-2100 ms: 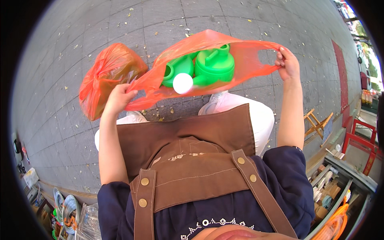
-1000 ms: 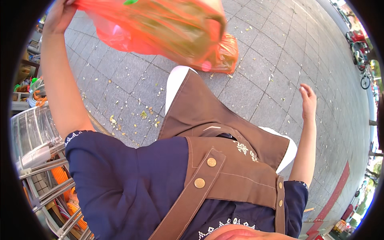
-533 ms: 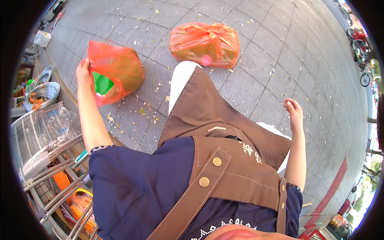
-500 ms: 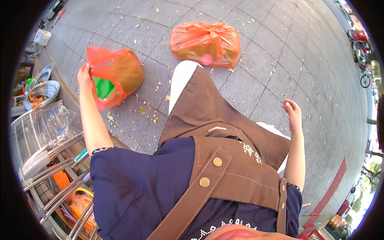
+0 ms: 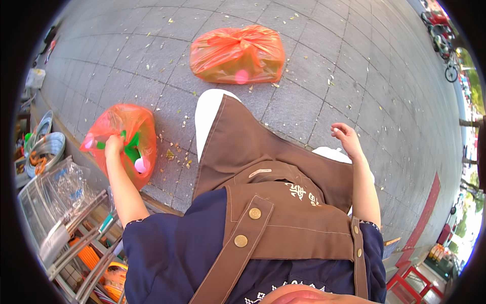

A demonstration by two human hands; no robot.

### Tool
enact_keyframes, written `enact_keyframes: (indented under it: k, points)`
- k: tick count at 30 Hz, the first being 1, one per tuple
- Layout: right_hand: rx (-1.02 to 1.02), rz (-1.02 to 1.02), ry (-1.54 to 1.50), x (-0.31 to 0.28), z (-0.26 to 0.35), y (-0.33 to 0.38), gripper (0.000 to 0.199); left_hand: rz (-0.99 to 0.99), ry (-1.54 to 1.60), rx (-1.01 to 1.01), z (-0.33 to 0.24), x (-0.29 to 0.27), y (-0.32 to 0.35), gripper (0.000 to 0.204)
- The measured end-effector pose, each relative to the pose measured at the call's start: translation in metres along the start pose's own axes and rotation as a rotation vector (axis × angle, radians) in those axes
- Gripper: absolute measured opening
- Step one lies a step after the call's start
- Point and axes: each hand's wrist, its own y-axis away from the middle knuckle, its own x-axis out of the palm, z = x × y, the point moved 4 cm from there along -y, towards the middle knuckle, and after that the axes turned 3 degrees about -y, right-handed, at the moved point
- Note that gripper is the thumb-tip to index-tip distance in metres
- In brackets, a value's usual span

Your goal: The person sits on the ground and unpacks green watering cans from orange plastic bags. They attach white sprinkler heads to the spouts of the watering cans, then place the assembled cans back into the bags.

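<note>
At the left, an orange-red see-through plastic bag gapes toward me, with green and pale pink things showing inside; I cannot make out their kind. My left hand is at its mouth with the fingers curled closed, apparently on the bag, though the fingertips are partly hidden. A second orange-red plastic bag, knotted on top and bulging with a boxy load, sits on the paving in front of my feet. Over to the right, my right hand hangs in the air, holding nothing, its fingers loosely bent and apart.
Grey paving with scattered dry leaves stretches ahead. Along the left stand a metal rack, clear plastic packaging and coiled hose. A red metal frame is at lower right; bicycles stand far right.
My left hand has gone from the bag's upper left edge to its mouth, and the bag has shifted left and nearer. My right hand stays empty. The whole view has turned slightly.
</note>
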Motion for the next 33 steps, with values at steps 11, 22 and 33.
enact_keyframes:
  k: [11,22,33]
  points:
    - [0.104,-0.034,-0.181,0.007,-0.06,-0.039,0.023,-0.432,0.096,0.863,-0.334,-0.124,0.024,0.046]
    - [0.022,0.222,0.23,0.078,-0.064,-0.047,0.026,-0.051,0.142,0.721,-0.618,0.037,-0.033,0.035]
    - [-0.399,-0.1,0.029,0.063,0.056,-0.124,0.033,0.106,0.511,1.142,-0.604,-0.033,0.207,0.022]
